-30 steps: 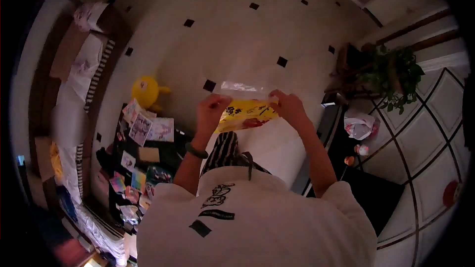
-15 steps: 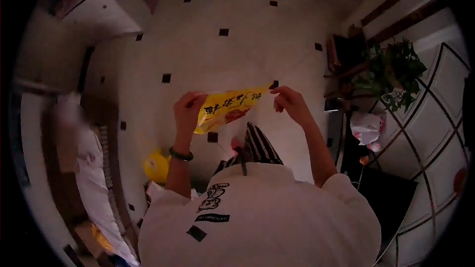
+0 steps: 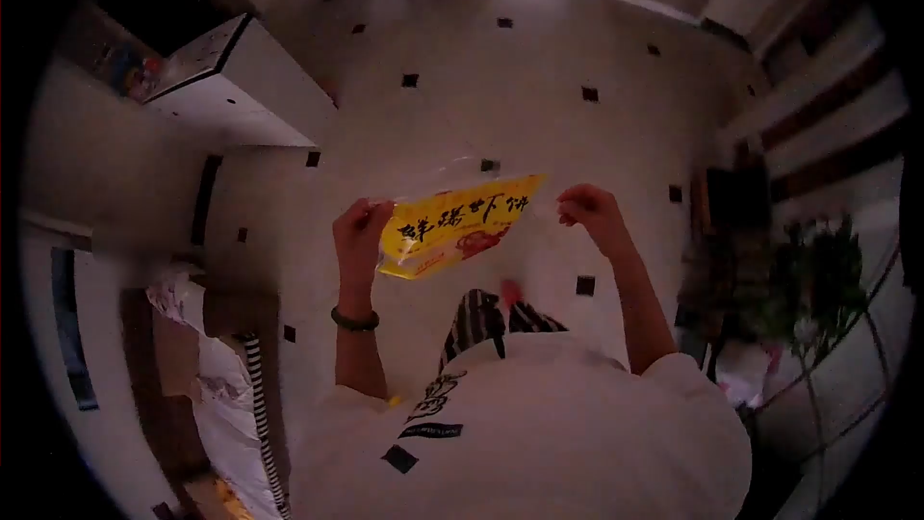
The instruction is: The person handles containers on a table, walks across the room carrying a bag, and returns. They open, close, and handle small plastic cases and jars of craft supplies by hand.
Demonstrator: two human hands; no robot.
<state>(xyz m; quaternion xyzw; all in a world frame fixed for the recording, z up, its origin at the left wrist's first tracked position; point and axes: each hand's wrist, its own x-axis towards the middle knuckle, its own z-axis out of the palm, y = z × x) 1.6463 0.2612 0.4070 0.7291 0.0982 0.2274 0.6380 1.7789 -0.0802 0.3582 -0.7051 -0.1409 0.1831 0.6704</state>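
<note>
A flat yellow plastic food bag [image 3: 452, 226] with large black characters and a reddish picture hangs tilted in front of me, its right end higher. Its left end is pinched in my left hand [image 3: 361, 231], which wears a dark bracelet on the wrist. Clear film shows along the bag's upper edge. My right hand [image 3: 589, 214] is just off the bag's right corner, with a small gap between them. The right fingers are drawn together; whether anything small is in them cannot be made out.
Pale tiled floor [image 3: 481, 116] with small dark insets spreads ahead. A white cabinet [image 3: 260, 87] stands at upper left, and a bench with pale cloth [image 3: 226, 404] at lower left. A leafy plant [image 3: 808, 279] and dark furniture line the right side.
The view has shifted forward and shows more of the room. The bag now faces me more fully. My right hand has moved slightly right, away from the bag's corner; my left still grips it.
</note>
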